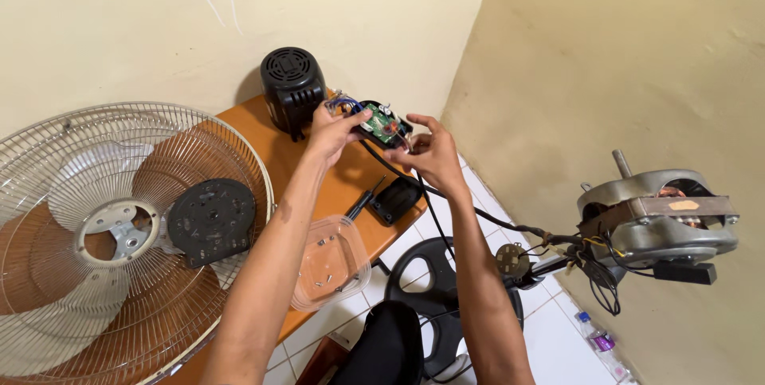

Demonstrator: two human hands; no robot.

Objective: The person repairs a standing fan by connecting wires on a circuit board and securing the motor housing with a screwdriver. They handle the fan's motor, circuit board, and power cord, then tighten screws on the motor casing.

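**Switch housing held open above the table**

Your left hand (333, 128) fingers are clamping the black switch housing (381, 123), which is showing a green circuit board inside. Your right hand (430, 154) is pinching its wires at five o'clock, above the orange table (275, 154).

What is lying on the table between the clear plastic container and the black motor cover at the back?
In the head view, a screwdriver and a small black housing piece lie between the clear plastic container and the black motor cover.

Orange table (263, 134) carries fan grille (119, 233), black motor cover (292, 86) (upright), clear tub (331, 261)
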